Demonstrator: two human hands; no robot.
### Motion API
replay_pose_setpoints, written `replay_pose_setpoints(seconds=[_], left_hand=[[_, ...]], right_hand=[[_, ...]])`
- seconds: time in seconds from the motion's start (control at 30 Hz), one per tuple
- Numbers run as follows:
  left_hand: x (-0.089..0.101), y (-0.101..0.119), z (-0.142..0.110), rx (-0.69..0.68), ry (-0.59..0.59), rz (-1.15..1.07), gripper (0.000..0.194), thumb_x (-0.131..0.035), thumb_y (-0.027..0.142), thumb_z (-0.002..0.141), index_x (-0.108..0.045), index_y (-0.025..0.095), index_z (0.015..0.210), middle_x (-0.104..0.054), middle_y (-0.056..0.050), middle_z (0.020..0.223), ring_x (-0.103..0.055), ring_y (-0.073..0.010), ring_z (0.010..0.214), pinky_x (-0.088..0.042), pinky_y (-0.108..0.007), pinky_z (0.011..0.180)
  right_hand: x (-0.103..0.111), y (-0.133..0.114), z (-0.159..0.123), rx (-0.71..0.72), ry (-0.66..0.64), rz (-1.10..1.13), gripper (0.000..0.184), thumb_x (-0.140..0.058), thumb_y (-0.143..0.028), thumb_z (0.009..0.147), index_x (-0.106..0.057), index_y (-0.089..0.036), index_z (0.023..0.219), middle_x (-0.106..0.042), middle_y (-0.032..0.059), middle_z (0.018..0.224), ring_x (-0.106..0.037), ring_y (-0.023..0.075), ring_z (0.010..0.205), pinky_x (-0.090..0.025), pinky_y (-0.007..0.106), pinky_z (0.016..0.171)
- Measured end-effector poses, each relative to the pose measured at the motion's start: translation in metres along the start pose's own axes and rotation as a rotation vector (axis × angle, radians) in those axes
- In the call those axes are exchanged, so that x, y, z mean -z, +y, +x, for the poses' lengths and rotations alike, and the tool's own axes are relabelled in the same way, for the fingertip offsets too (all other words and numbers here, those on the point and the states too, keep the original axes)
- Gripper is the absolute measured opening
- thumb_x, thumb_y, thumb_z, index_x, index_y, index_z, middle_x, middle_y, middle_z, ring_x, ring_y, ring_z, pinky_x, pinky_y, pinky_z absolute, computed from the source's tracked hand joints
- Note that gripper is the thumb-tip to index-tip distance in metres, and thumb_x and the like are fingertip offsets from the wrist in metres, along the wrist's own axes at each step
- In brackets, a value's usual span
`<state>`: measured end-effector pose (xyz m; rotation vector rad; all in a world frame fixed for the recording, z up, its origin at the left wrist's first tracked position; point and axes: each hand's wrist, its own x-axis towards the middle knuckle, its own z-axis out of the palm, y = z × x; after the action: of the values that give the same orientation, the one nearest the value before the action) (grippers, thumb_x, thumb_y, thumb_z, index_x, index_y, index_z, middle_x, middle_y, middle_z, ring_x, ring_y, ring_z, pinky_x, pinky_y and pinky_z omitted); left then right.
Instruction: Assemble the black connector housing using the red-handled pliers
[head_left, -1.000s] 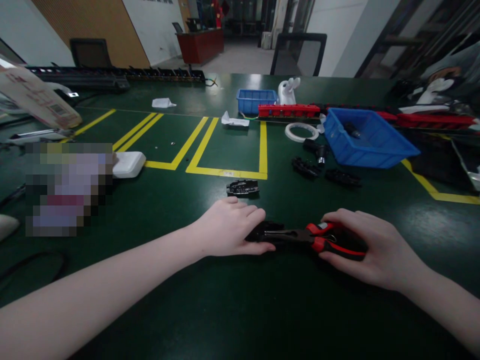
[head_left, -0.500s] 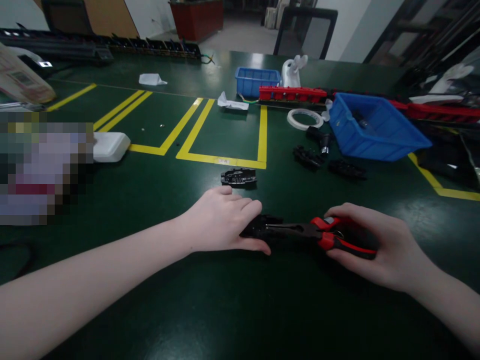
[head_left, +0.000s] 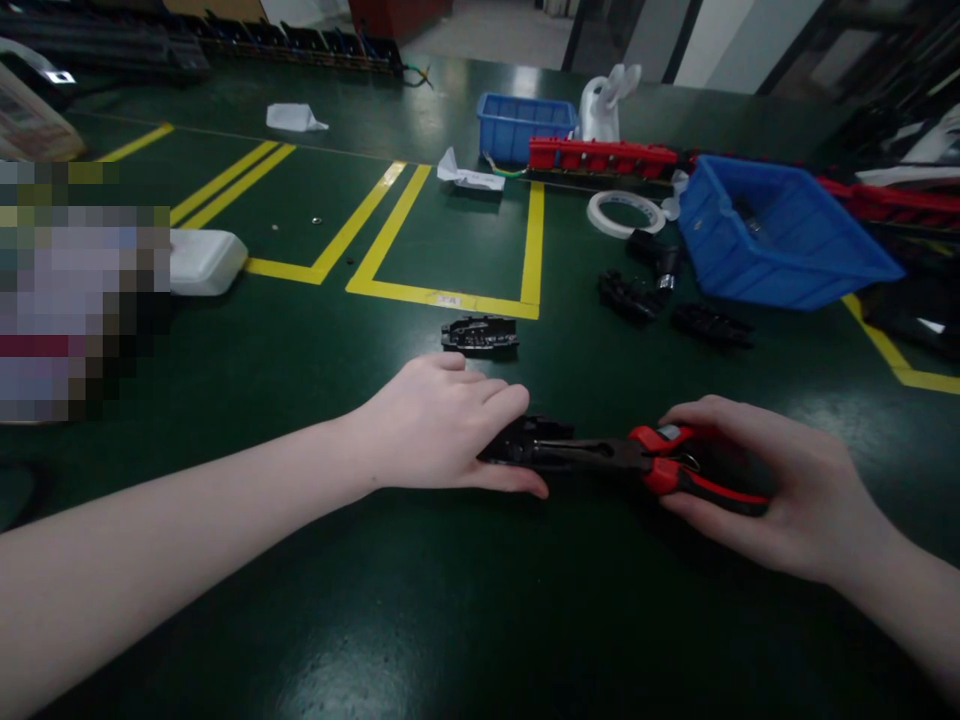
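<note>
My left hand (head_left: 457, 425) is closed around a black plastic part (head_left: 517, 445) low over the green table, and its fingers cover much of the part. In my right hand (head_left: 795, 490) is a pair of long-nose pliers (head_left: 660, 465) with red and black handles. The plier jaws point left and meet the right end of the part; whether they grip it is too dark to tell. Just beyond my left hand lies a similar black plastic piece (head_left: 480, 335).
Farther right lie two dark plastic pieces (head_left: 628, 297), a black fitting with a metal end (head_left: 664, 262), a tape roll (head_left: 625, 213) and a blue bin (head_left: 787, 235). A smaller blue bin (head_left: 525, 125) and a red rail (head_left: 600, 157) stand behind. A white box (head_left: 206, 262) is at left.
The view has tilted down slightly, so the table things sit higher in the picture. Both hands keep their holds on the black part and the pliers.
</note>
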<state>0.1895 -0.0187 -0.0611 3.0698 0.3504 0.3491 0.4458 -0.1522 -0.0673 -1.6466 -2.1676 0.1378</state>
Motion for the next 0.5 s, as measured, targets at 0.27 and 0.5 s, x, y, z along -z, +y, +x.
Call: replay_pose_setpoints(seconds=[0.27, 0.5], left_hand=[[-0.0009, 0.0002, 0.0002, 0.007, -0.014, 0.026, 0.054, -0.039, 0.068, 0.082, -0.052, 0.017, 0.074, -0.060, 0.001, 0.065, -0.051, -0.0120, 0.052, -0.031, -0.025, 0.054], [0.0008, 0.0002, 0.0015, -0.004, -0.032, 0.021, 0.052, -0.040, 0.066, 0.083, -0.053, 0.016, 0.075, -0.061, 0.001, 0.065, -0.052, -0.0120, 0.053, -0.032, -0.025, 0.054]], right_hand=[[0.0008, 0.0004, -0.0005, -0.008, -0.011, 0.000, 0.039, -0.057, -0.043, 0.075, -0.049, -0.026, 0.109, -0.064, 0.0063, 0.093, -0.062, 0.0222, 0.070, -0.049, 0.036, 0.057], [0.0020, 0.0013, 0.0012, 0.026, -0.012, -0.030, 0.039, -0.056, -0.045, 0.076, -0.047, -0.026, 0.109, -0.063, 0.0065, 0.092, -0.061, 0.0220, 0.071, -0.048, 0.036, 0.057]])
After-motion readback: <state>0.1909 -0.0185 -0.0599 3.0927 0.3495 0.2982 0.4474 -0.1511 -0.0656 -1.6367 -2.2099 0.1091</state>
